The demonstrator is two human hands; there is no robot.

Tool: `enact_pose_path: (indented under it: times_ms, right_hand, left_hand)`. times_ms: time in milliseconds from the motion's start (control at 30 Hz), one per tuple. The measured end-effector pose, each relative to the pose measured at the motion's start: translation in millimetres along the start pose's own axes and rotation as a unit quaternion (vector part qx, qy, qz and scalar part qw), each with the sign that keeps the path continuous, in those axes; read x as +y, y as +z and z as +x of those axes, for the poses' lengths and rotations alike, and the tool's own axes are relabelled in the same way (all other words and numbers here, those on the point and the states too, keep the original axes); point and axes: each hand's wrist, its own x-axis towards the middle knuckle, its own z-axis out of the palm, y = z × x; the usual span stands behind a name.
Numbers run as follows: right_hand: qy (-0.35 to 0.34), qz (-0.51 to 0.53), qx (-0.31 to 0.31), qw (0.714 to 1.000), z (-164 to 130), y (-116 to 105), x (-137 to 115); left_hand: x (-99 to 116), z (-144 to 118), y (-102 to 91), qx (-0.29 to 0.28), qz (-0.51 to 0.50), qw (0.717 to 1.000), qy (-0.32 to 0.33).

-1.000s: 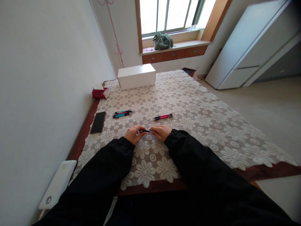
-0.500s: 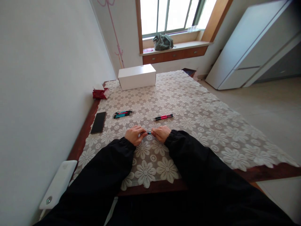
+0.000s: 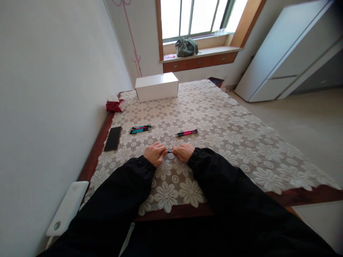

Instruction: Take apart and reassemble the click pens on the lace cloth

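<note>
Between my two hands is a black and teal pen [image 3: 169, 152], mostly hidden by the fingers. My left hand [image 3: 155, 154] is closed on its left end, and my right hand [image 3: 183, 152] pinches the right end. Both hands are low over the flowered tablecloth. Beyond the left hand lies a group of several teal, red and black pens [image 3: 140, 129]. A smaller group of red and black pens [image 3: 187, 133] rests just past the right hand.
A dark phone [image 3: 113, 139] lies at the table's left side. Farther back are a red packet [image 3: 115, 106] and a long white box [image 3: 157, 87]. The lace tablecloth [image 3: 227, 142] covers the table. A white power strip [image 3: 68, 207] is at the near left, by the wall.
The fingers of my left hand have shifted slightly on the pen. The right hand keeps its pinch, and the pens on the table have stayed put.
</note>
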Motion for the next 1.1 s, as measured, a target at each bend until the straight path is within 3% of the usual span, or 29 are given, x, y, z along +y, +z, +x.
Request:
enact_pose_path:
  times_ms: [200,567,667,900,1100]
  right_hand:
    - [-0.002,-0.010,0.010,1.000,1,3,-1]
    - [-0.060,-0.016,0.091,0.994,2,9,0]
    - [-0.050,-0.009,0.083,0.995,0,6,-2]
    - [0.024,0.022,-0.001,0.999,-1,-3,2]
    - [0.020,0.021,0.010,1.000,-3,-3,0]
  left_hand:
    - [-1,0,2.3,-0.003,-0.008,1.000,-0.004]
    - [-1,1,4.7,-0.010,-0.057,0.997,-0.053]
    - [-2,1,6.5,-0.013,-0.062,0.996,-0.055]
    - [-4,1,8.3,-0.016,-0.059,0.998,-0.011]
    - [0,1,7.3,-0.024,-0.030,0.999,0.006]
